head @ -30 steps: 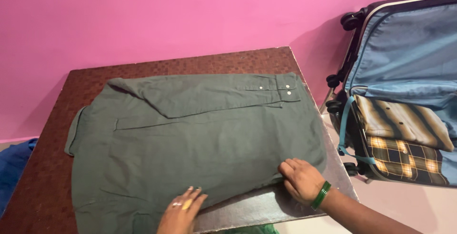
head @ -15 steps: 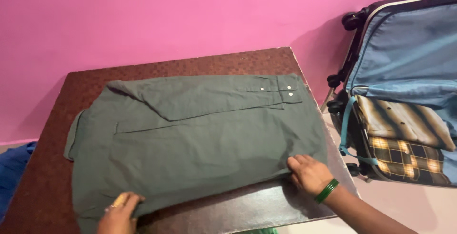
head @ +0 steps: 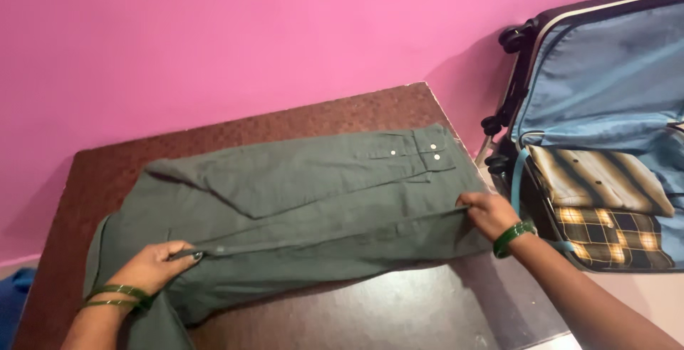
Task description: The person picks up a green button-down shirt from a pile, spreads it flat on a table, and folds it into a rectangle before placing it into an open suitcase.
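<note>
Head view: one dark green shirt, two hands, one open suitcase, two folded plaid garments inside it. Left hand wears two green bangles; right hand wears one green bangle. Worktop is dark brown with a patterned far part and a glossy near part. Wall behind is bright pink; a blue cloth shows at the near left edge. Suitcase stands right of the worktop, light blue lining, striped garment stacked over the checked one. Shirt lies spread across the worktop, sleeve with two white cuff buttons folded across its far part, near edge folded up into a long horizontal crease. Left grip pinched shut on the crease's left end, right grip pinched shut on the right end.
</note>
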